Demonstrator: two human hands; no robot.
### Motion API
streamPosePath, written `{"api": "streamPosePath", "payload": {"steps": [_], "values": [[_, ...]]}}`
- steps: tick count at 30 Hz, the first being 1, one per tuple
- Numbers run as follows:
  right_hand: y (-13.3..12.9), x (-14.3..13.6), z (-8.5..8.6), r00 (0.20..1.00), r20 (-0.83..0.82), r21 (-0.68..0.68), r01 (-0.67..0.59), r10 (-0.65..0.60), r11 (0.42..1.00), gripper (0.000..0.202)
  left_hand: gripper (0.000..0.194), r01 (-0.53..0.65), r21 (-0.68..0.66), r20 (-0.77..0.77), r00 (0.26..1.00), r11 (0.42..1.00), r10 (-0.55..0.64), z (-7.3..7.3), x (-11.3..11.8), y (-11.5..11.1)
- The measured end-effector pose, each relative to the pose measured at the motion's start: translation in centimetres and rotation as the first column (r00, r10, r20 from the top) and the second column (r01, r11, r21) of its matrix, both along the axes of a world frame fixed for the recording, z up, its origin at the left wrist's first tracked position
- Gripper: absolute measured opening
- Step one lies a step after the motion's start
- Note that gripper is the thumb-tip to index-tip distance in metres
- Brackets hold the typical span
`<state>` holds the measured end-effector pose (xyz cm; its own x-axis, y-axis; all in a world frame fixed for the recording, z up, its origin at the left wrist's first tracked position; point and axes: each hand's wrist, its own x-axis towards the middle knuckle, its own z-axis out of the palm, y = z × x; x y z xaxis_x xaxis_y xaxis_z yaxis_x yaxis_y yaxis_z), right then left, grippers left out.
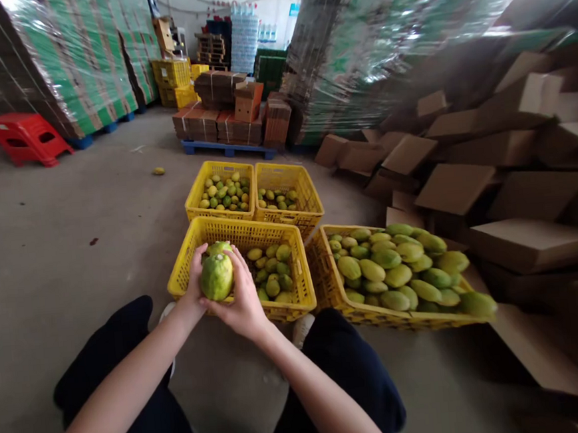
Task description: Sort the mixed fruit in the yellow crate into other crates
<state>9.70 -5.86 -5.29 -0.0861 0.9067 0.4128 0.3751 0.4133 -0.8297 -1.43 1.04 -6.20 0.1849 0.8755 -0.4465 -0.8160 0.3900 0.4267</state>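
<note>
Both my hands are wrapped around green-yellow fruit above the left part of the near yellow crate (305, 288). One fruit (216, 277) is at the front, and a second fruit (219, 248) shows just behind it. My left hand (195, 280) presses on their left side, and my right hand (240, 294) holds them from the right. Which hand bears which fruit cannot be made out. Several smaller fruits (272, 268) lie in the right part of this crate. To the right, a large yellow crate (326, 267) is heaped with fruit.
Beyond are two yellow crates (194, 187) (312, 191) with fruit. Cardboard boxes (457, 186) pile up at the right. A blue pallet (228, 148) bears flattened cartons. A red stool (27, 138) stands at the left, and one fruit (158, 171) lies on the floor.
</note>
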Motion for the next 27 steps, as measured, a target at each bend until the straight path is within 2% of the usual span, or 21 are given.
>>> {"api": "streamPosePath", "payload": {"steps": [3, 6, 10, 13, 16, 19, 23, 27], "values": [[1.0, 0.7, 0.1, 0.95, -0.278, -0.125, 0.113, -0.144, 0.986, 0.086, 0.036, -0.173, -0.156, -0.015, 0.985, 0.972, 0.173, 1.9, 0.2, 0.9], [2.2, 2.7, 0.7, 0.906, -0.291, -0.15, 0.275, -0.308, 0.95, 0.082, 0.038, -0.24, -0.19, 0.01, 0.969, 0.952, 0.247, 3.8, 0.5, 1.2], [2.9, 4.8, 1.1, 0.915, -0.165, -0.048, 0.366, -0.369, 0.929, 0.082, 0.028, -0.213, -0.042, -0.035, 0.977, 0.976, 0.211, 4.6, 1.2, 0.5], [2.6, 4.7, 0.6, 0.929, -0.069, 0.006, 0.365, -0.364, 0.931, 0.071, 0.026, -0.228, 0.076, -0.07, 0.97, 0.971, 0.233, 4.1, 2.0, 0.0], [2.3, 4.0, -0.3, 0.939, 0.014, 0.095, 0.34, -0.343, 0.936, 0.067, 0.027, -0.193, 0.216, -0.155, 0.961, 0.957, 0.228, 3.5, 2.6, 0.0], [2.2, 3.7, -0.7, 0.936, 0.117, 0.258, 0.295, -0.333, 0.92, 0.069, 0.029, -0.142, 0.377, -0.276, 0.926, 0.915, 0.257, 3.4, 2.9, 0.2], [2.4, 4.3, -0.4, 0.903, 0.265, 0.46, 0.189, -0.338, 0.867, 0.078, 0.033, -0.126, 0.482, -0.319, 0.896, 0.867, 0.308, 3.6, 3.1, 0.4], [2.4, 4.5, -0.1, 0.886, 0.275, 0.484, 0.208, -0.373, 0.85, 0.081, 0.031, -0.101, 0.602, -0.337, 0.867, 0.792, 0.367, 3.4, 2.7, 0.4]]}}
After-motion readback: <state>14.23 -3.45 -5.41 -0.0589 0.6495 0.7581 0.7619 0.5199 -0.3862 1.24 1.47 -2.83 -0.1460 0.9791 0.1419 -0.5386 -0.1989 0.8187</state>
